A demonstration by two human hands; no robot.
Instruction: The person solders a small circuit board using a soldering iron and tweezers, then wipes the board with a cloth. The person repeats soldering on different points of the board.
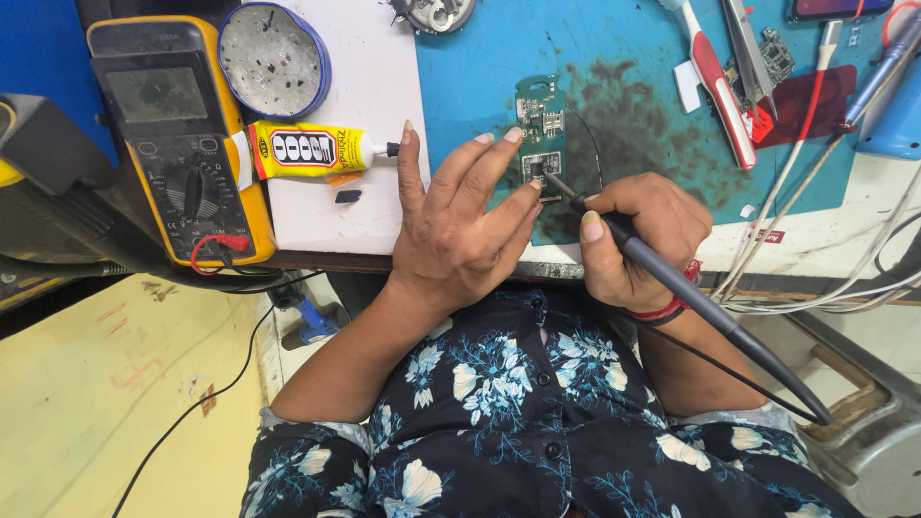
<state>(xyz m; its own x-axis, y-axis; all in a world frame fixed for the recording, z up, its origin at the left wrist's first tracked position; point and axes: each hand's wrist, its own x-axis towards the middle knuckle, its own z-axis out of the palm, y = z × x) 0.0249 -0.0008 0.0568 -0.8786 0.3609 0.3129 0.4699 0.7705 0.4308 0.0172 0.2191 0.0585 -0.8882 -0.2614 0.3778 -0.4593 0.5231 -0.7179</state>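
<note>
Pressing down on a small green circuit board (539, 129), the left hand (460, 225) has fingers (499, 153) spread apart, tips resting on the board's lower half w/ the thumb sticking up toward 12 o'clock. Board lies on a blue work mat (633, 58) atop the bench (355, 86), approx centre of view. Right hand (638, 235), at 3 o'clock from the left, has fingers clamped round a dark grey probe (662, 273), held like a pen; probe tip touches the board's lower part, just beside the left fingertips. Probe's thin black lead runs off toward 5 o'clock.

At 9 o'clock from the left hand: yellow glue tube (307, 149), nozzle almost touching the thumb. Further on at 9, a yellow multimeter (177, 144); at 11, a round blue-rimmed dish (273, 58) w/ tiny bits inside. At 2 o'clock from the right hand: red-and-white handled tool (718, 86) and tweezers (753, 53) on the mat.
</note>
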